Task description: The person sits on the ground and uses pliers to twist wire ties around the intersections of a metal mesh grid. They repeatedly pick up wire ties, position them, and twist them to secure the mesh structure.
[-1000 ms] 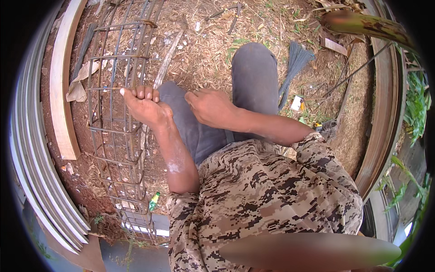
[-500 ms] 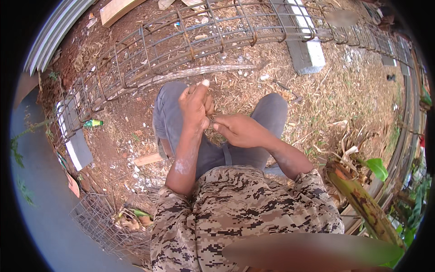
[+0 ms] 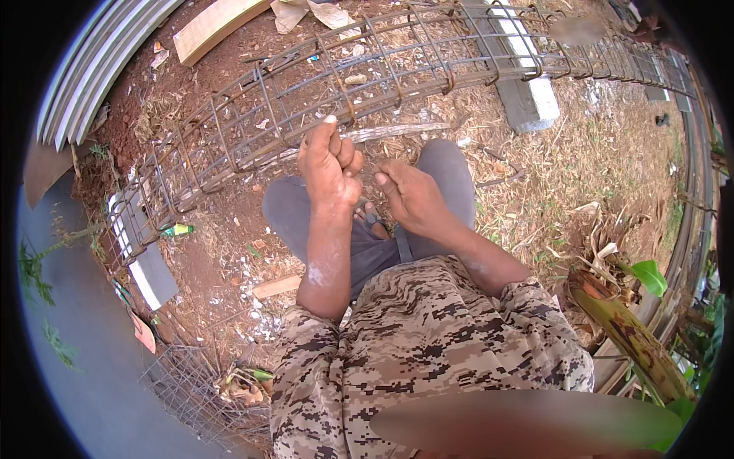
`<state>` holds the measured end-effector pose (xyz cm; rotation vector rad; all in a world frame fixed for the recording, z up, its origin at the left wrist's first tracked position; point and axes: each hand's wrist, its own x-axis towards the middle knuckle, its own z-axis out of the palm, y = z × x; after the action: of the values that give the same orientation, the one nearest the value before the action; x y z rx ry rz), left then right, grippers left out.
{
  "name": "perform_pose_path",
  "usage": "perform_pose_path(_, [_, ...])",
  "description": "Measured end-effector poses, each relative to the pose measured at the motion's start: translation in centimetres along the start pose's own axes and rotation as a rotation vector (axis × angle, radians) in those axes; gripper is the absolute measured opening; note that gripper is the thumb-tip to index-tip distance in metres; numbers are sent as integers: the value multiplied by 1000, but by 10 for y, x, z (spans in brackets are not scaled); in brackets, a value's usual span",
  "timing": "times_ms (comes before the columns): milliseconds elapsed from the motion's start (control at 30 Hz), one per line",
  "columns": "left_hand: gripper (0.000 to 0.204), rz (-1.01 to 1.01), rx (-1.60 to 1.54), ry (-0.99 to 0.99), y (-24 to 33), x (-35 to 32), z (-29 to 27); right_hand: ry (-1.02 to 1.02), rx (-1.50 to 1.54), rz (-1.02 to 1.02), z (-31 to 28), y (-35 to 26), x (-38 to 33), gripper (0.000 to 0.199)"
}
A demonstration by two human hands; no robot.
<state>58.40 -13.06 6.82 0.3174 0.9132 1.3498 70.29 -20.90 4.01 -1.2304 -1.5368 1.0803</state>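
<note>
A long rusty rebar cage (image 3: 306,99) lies on its side across the red soil in front of me. My left hand (image 3: 329,164) is closed in a fist with the thumb up, pressed against the cage's near long bar; anything thin inside the fist is hidden. My right hand (image 3: 413,197) hovers just right of it above my grey-trousered knees (image 3: 451,168), fingers loosely curled and nothing visible in them. The two hands are a few centimetres apart.
A white concrete block (image 3: 535,99) supports the cage at the right and a grey block (image 3: 149,268) at the left. A wood plank (image 3: 218,23), corrugated sheets (image 3: 92,69), a small green bottle (image 3: 180,229), wire mesh (image 3: 191,390) and a banana stalk (image 3: 627,329) lie around.
My view swung so the cage now runs across the top. My left hand rose from beside the right hand to the cage's near bar.
</note>
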Motion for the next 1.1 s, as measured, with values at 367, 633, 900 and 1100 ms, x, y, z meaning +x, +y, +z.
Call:
perform_pose_path(367, [41,57,-321,-273,37,-28,-69,-541,699,522,9,-7,48,27])
perform_pose_path(633, [79,-302,-52,-649,-2,62,-62,-235,1464,676,-12,52,1,22])
perform_pose_path(900, [69,-13,1930,-395,-54,167,-79,199,1024,472,-46,45,12,22])
perform_pose_path(1100, [47,308,1911,-252,-56,157,-87,210,900,468,-24,33,18,22])
